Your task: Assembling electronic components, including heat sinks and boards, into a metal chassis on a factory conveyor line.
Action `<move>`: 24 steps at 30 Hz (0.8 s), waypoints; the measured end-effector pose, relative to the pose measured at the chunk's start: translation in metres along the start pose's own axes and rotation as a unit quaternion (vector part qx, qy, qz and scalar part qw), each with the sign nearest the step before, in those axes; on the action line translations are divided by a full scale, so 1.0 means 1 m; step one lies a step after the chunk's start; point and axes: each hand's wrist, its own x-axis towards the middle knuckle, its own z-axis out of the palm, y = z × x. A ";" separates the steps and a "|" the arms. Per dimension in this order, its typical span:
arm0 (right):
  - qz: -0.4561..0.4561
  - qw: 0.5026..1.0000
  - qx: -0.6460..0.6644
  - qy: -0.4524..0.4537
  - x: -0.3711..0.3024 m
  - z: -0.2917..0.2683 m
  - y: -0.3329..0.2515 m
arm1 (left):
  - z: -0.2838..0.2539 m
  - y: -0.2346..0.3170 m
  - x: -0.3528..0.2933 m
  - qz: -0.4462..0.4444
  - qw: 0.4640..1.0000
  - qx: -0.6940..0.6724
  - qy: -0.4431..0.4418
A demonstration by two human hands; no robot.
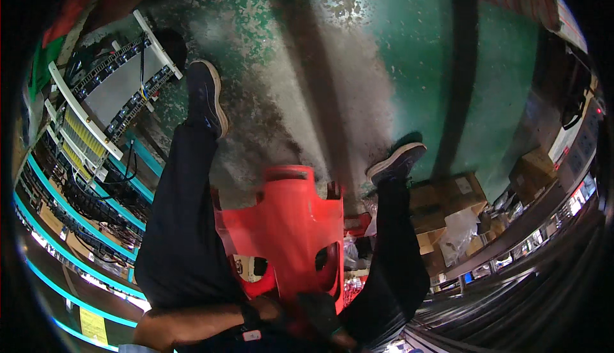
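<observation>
A red plastic stool or chair [281,215] stands between my dark-trousered legs, slightly smeared. From the lower left my bare forearm reaches across, a black band with a small white tag round its wrist. My left hand [265,308] is at the near end of the red plastic; its fingers do not show clearly. Beside it is a dark, blurred shape [320,311] that I cannot make out. Only a small patch of what seems to be my right hand [343,339] shows at the lower edge, its fingers hidden.
On the left stands a white-edged rack of boards and wires [118,87], above shelves with turquoise edges [77,228]. Cardboard boxes [457,193] and a clear plastic bag [457,234] lie right of my right leg. A bench edge [543,209] curves along the far right. The green floor [409,52] is worn.
</observation>
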 end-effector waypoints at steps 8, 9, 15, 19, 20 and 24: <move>-0.273 0.935 -0.196 0.111 0.035 -0.038 0.039 | 0.004 -0.019 0.006 0.004 0.999 0.022 -0.030; -0.110 0.985 -0.090 0.094 0.037 -0.044 0.036 | 0.003 -0.023 0.008 0.003 0.999 0.025 -0.035; 0.038 0.981 0.006 0.192 0.058 -0.034 -0.024 | -0.004 -0.042 0.012 0.000 0.997 0.053 -0.054; -0.073 0.970 -0.023 0.229 0.064 0.004 -0.060 | -0.002 -0.051 0.009 -0.001 0.996 0.061 -0.063; -0.051 0.977 -0.022 0.205 0.065 0.008 -0.064 | -0.003 -0.054 0.007 -0.019 0.992 0.095 -0.083; 0.056 0.985 0.055 0.150 0.079 0.012 -0.078 | -0.008 -0.058 0.004 0.004 0.995 0.064 -0.071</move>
